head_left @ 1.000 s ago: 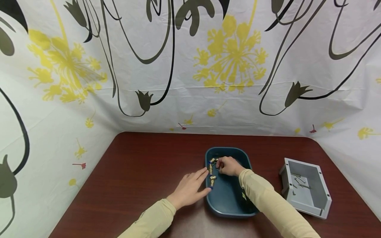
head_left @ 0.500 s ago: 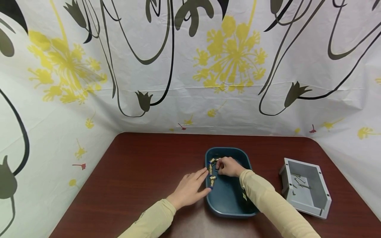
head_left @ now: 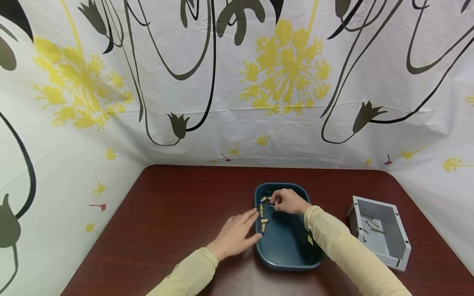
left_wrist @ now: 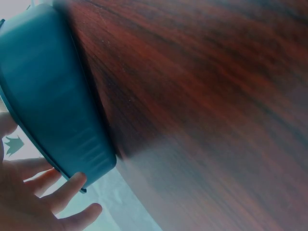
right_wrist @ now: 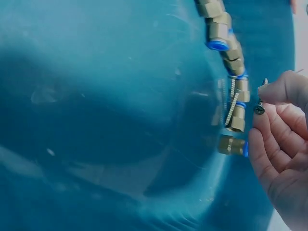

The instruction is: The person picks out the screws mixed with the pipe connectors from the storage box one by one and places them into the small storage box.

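Observation:
My right hand pinches a small screw between thumb and fingertips, over the far part of the blue tray. Its cross-slotted head shows in the right wrist view. Beside it, brass fittings with blue rings run in a line along the tray's side wall. Threaded screws lie against these fittings. My left hand has its fingers spread, with the fingertips at the tray's left rim; in the left wrist view the fingers reach over that rim.
To the right of the tray stands a grey open box with several screws on its floor. A dark thing with a yellow-green patch lies at the tray's right side, partly behind the right sleeve. Patterned cloth hangs behind the brown table.
My right hand has lifted and shifted a little to the right, away from the fittings, with a screw now visible in its grip. The left hand has stayed in place.

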A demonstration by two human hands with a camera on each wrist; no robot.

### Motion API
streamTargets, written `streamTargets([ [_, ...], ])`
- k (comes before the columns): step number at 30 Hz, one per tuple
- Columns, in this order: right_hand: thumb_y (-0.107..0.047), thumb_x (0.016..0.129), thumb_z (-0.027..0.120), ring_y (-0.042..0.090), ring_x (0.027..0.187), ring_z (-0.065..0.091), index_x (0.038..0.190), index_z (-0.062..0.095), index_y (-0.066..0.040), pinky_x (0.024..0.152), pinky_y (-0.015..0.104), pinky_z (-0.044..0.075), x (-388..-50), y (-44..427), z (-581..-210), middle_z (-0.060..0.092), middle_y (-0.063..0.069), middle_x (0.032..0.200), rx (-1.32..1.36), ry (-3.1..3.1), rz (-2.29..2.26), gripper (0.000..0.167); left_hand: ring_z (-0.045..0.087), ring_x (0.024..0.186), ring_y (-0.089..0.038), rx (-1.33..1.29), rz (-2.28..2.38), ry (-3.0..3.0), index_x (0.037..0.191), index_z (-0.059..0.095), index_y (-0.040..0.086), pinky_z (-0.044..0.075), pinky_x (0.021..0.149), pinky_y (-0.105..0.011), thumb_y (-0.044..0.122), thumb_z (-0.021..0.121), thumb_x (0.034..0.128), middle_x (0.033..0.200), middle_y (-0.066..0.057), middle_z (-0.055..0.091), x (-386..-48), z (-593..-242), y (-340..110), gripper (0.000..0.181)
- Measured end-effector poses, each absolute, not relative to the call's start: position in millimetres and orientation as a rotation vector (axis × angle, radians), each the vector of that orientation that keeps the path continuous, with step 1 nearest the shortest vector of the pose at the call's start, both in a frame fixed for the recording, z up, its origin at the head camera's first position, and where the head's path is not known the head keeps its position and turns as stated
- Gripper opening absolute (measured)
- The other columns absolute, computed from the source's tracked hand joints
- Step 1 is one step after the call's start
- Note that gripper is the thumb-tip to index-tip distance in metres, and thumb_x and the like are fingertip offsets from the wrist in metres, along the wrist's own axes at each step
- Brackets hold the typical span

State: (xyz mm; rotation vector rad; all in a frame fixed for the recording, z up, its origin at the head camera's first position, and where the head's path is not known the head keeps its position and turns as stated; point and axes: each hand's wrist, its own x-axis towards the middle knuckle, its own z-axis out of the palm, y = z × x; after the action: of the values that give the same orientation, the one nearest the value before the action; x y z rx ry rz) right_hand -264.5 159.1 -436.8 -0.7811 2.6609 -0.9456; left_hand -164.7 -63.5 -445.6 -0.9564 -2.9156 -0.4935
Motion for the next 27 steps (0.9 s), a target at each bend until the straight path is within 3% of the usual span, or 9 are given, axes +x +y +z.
streamTargets([
  [27,0.0,0.078,0.056,0.013,0.058,0.047,0.09,0.06,-0.001,0.054,0.029,0.038,-254,204,-385,0.055,-0.002,0.07,-0.886,2.708,-0.925,0.012,0.034,0.121,-0.017,-0.958,-0.48,-2.894,0.137,0.033,0.008,0.031,0.092,-0.046,0.046,0.044,0.0886,0.14,-0.004,0.029,-163,-443,-64,0.062],
])
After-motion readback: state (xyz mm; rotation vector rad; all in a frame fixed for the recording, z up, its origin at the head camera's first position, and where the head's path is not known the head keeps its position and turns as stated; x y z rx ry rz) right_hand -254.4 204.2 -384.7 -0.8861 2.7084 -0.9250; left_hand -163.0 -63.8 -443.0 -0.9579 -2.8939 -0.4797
